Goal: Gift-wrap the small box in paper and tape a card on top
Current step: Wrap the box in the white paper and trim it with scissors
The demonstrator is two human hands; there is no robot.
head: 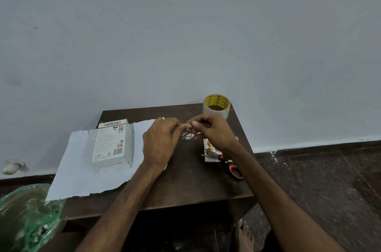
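Lengthwise, the box [112, 144] lies flat, pointing toward the wall [185, 35].

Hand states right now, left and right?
Left hand: pinching the small shiny strip of clear tape.
Right hand: pinching the same strip, from the other side.

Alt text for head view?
The left hand and right hand pinch what looks like a scrap of clear tape over a dark table. A white box sits on white paper at left; tape roll behind, scissors right.
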